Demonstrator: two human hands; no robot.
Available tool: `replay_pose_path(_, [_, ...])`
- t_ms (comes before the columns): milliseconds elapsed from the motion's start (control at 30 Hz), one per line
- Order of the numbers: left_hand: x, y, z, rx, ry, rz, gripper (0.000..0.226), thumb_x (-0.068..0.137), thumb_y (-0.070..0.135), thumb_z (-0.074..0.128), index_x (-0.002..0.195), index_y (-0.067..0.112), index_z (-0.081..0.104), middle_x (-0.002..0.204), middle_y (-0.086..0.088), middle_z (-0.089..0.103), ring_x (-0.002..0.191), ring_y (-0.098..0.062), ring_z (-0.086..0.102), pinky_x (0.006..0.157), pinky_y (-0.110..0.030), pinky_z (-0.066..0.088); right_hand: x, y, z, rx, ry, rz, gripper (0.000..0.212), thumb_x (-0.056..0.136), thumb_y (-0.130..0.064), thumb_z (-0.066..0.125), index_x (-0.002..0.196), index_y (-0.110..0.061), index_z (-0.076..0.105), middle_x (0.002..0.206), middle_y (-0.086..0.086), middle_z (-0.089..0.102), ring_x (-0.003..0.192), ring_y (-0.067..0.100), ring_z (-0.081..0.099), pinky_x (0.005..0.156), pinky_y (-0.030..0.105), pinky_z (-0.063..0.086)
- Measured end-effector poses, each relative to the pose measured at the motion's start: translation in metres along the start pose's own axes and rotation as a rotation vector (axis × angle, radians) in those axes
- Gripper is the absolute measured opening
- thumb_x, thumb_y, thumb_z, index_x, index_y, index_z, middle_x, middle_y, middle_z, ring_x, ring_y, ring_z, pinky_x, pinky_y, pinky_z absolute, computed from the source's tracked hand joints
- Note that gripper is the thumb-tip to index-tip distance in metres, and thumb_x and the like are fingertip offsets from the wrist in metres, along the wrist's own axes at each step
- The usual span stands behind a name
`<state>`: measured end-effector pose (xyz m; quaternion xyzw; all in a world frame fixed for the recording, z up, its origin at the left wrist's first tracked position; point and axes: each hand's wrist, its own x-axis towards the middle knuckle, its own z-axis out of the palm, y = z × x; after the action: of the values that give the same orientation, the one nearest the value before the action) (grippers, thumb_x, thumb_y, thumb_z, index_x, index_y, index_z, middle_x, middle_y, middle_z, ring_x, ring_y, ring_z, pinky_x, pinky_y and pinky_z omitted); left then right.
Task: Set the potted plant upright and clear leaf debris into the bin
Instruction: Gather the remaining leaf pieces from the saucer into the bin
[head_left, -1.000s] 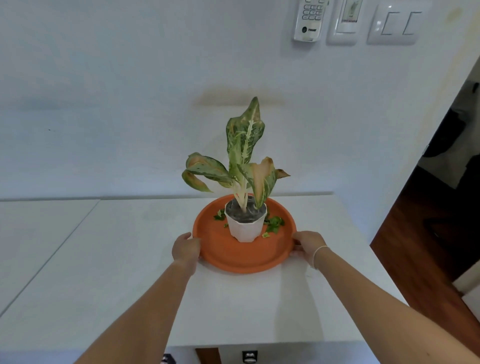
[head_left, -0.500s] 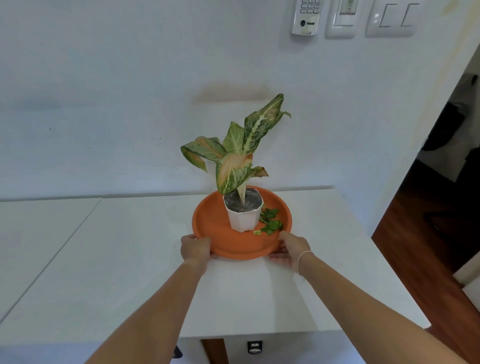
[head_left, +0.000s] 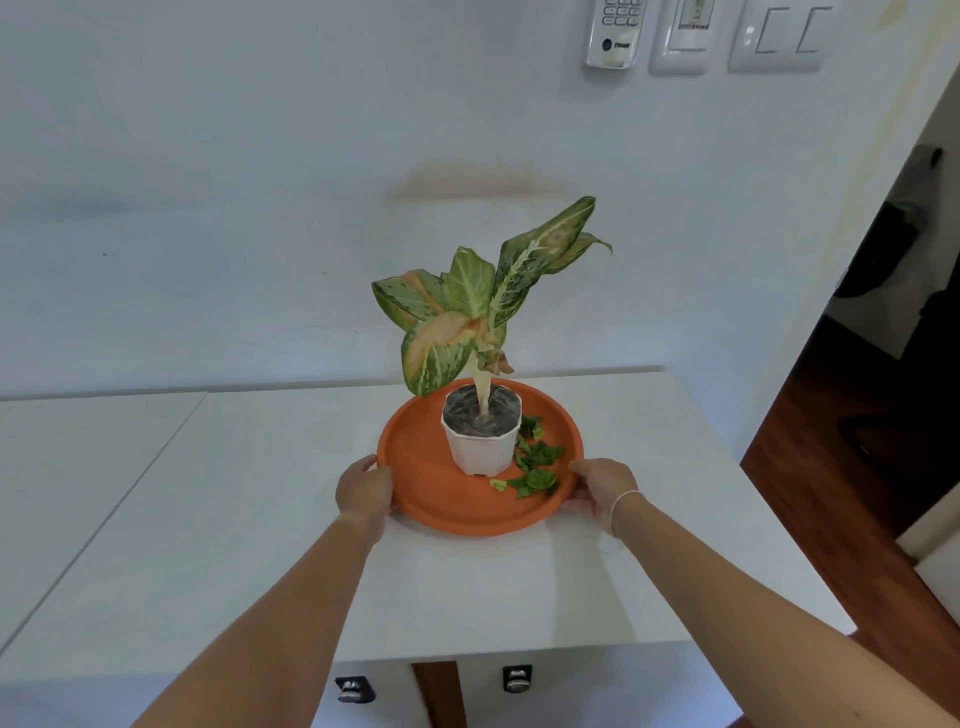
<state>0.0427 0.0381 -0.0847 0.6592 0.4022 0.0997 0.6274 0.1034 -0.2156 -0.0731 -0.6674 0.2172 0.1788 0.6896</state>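
Observation:
A potted plant with speckled green and pink leaves (head_left: 467, 312) stands upright in a small white pot (head_left: 480, 447). The pot sits on a round orange saucer (head_left: 415, 467) on the white table (head_left: 234, 519). Green leaf debris (head_left: 537, 465) lies on the saucer, right of the pot. My left hand (head_left: 363, 491) grips the saucer's left rim. My right hand (head_left: 600, 488) grips its right rim, with fingers under the edge. No bin is in view.
The white wall stands just behind the table, with a remote holder (head_left: 613, 34) and switches (head_left: 774, 36) high up. The table's right edge drops to a dark wooden floor (head_left: 831, 467) by a doorway. Two black knobs (head_left: 517, 678) show below the front edge.
The saucer has turned with both hands on its rim: the leaf debris swung from behind the pot to its right front, and the plant's leaves now lean to the right.

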Motion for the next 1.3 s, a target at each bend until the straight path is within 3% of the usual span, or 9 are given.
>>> replay_pose_path(133, [-0.009, -0.004, 0.003, -0.052, -0.01, -0.01, 0.055, 0.086, 0.006, 0.048, 0.14, 0.013, 0.043, 0.135, -0.014, 0.054, 0.114, -0.035, 0.057, 0.096, -0.046, 0.051, -0.003, 0.005, 0.008, 0.031, 0.046, 0.014, 0.014, 0.09, -0.002, 0.051, 0.077, 0.0, 0.056, 0.068, 0.016, 0.06, 0.058, 0.028, 0.06, 0.057, 0.041, 0.059])
replay_pose_path(300, [-0.025, -0.006, 0.015, -0.166, -0.052, -0.038, 0.064, 0.085, 0.0, 0.045, 0.145, 0.015, 0.033, 0.133, -0.014, 0.052, 0.087, -0.03, 0.061, 0.071, -0.038, 0.055, -0.015, 0.017, 0.029, 0.126, 0.026, 0.057, 0.016, 0.087, 0.003, 0.048, 0.074, 0.001, 0.055, 0.069, 0.016, 0.061, 0.058, 0.029, 0.06, 0.082, 0.048, 0.056])
replay_pose_path(500, [-0.03, -0.007, 0.014, -0.158, -0.078, -0.059, 0.07, 0.085, -0.005, 0.048, 0.149, 0.016, 0.027, 0.138, -0.013, 0.049, 0.073, -0.026, 0.06, 0.067, -0.037, 0.057, -0.026, 0.018, 0.027, 0.143, -0.047, 0.071, 0.01, 0.086, 0.001, 0.05, 0.078, -0.001, 0.055, 0.073, 0.018, 0.062, 0.06, 0.029, 0.063, 0.051, 0.036, 0.058])
replay_pose_path(633, [-0.027, -0.005, 0.01, -0.107, -0.066, -0.047, 0.066, 0.084, -0.006, 0.045, 0.146, 0.013, 0.034, 0.134, -0.014, 0.053, 0.071, -0.029, 0.059, 0.064, -0.038, 0.056, -0.026, 0.015, 0.018, 0.088, -0.046, 0.04, 0.007, 0.088, -0.005, 0.053, 0.085, -0.001, 0.058, 0.077, 0.018, 0.064, 0.062, 0.03, 0.065, 0.061, 0.04, 0.058])
replay_pose_path(833, [-0.011, -0.005, 0.001, -0.058, -0.013, -0.037, 0.054, 0.089, -0.003, 0.046, 0.141, 0.01, 0.042, 0.136, -0.015, 0.053, 0.111, -0.039, 0.059, 0.088, -0.046, 0.056, -0.024, 0.007, 0.002, 0.059, -0.016, 0.011, 0.017, 0.088, -0.004, 0.051, 0.073, -0.005, 0.057, 0.071, 0.014, 0.063, 0.06, 0.027, 0.062, 0.064, 0.04, 0.056])
replay_pose_path(967, [-0.005, -0.004, 0.001, -0.083, -0.108, -0.035, 0.059, 0.086, -0.008, 0.04, 0.142, 0.011, 0.04, 0.134, -0.014, 0.055, 0.107, -0.033, 0.059, 0.073, -0.038, 0.055, -0.022, 0.004, -0.006, 0.034, 0.038, 0.004, 0.015, 0.089, -0.004, 0.051, 0.075, -0.005, 0.056, 0.068, 0.012, 0.06, 0.057, 0.023, 0.059, 0.044, 0.03, 0.055])
replay_pose_path(1033, [-0.007, -0.003, 0.003, -0.05, -0.129, -0.012, 0.062, 0.086, -0.007, 0.04, 0.145, 0.013, 0.036, 0.14, -0.014, 0.051, 0.116, -0.033, 0.055, 0.085, -0.039, 0.053, -0.022, 0.004, -0.006, 0.068, 0.036, 0.012, 0.016, 0.091, -0.002, 0.049, 0.077, -0.004, 0.056, 0.069, 0.013, 0.06, 0.059, 0.024, 0.06, 0.038, 0.028, 0.054])
replay_pose_path(1133, [-0.013, -0.004, 0.007, -0.065, -0.098, -0.022, 0.063, 0.088, -0.004, 0.042, 0.148, 0.014, 0.029, 0.148, -0.013, 0.041, 0.132, -0.035, 0.043, 0.108, -0.047, 0.041, -0.022, 0.004, -0.004, 0.106, 0.041, 0.019, 0.02, 0.091, 0.001, 0.049, 0.073, -0.002, 0.055, 0.071, 0.015, 0.06, 0.062, 0.026, 0.06, 0.053, 0.039, 0.058])
replay_pose_path(1300, [-0.022, -0.007, 0.015, -0.114, -0.087, -0.049, 0.065, 0.086, -0.002, 0.043, 0.148, 0.015, 0.029, 0.147, -0.012, 0.042, 0.131, -0.034, 0.045, 0.108, -0.048, 0.042, -0.021, 0.01, 0.004, 0.134, 0.076, 0.044, 0.013, 0.087, 0.004, 0.05, 0.077, 0.002, 0.058, 0.067, 0.015, 0.06, 0.058, 0.027, 0.059, 0.068, 0.046, 0.059])
